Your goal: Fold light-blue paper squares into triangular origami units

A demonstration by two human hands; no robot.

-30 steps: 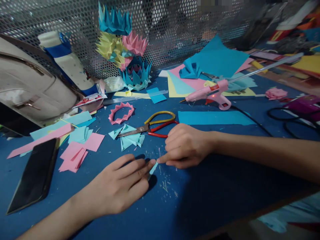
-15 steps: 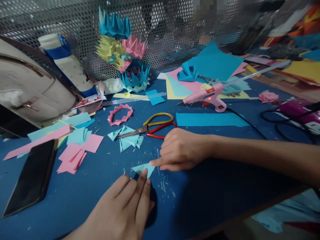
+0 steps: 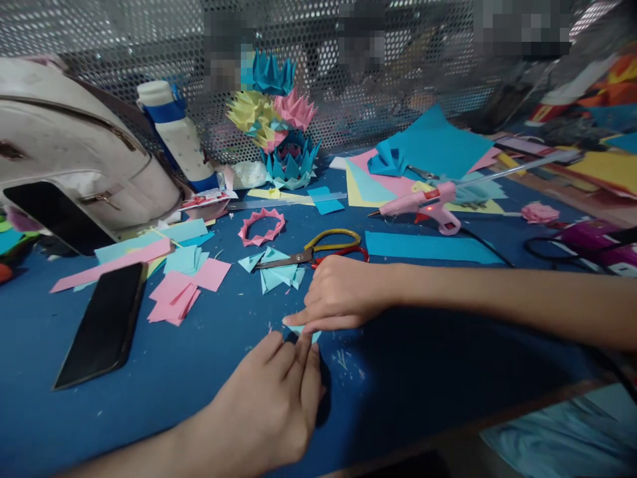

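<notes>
A grey metal panel, pierced with rows of round holes, rises behind a smooth blue table flecked with pale scraps. On it, near the middle, a small light-blue paper lies mostly covered by fingers, only slim, angular bits showing. The right hand is half curled above it, index finger and thumb stretched out over the paper; whether they pinch it I cannot tell. The left hand has its fingers bent and close together, tips at the paper's near side; its thumb is mostly hidden, so its grip cannot be told either.

Just beyond, scissors with dark metal blades and yellow and red handles lie across crisp folded triangles. Behind these sits a pink ring of zigzag points. To the left are flat pink squares and a glossy black phone. To the right, a flat blue strip lies before a pink plastic glue gun, a clear stick in its back. Spiky paper crowns stand against the panel, beside a white and blue flask.
</notes>
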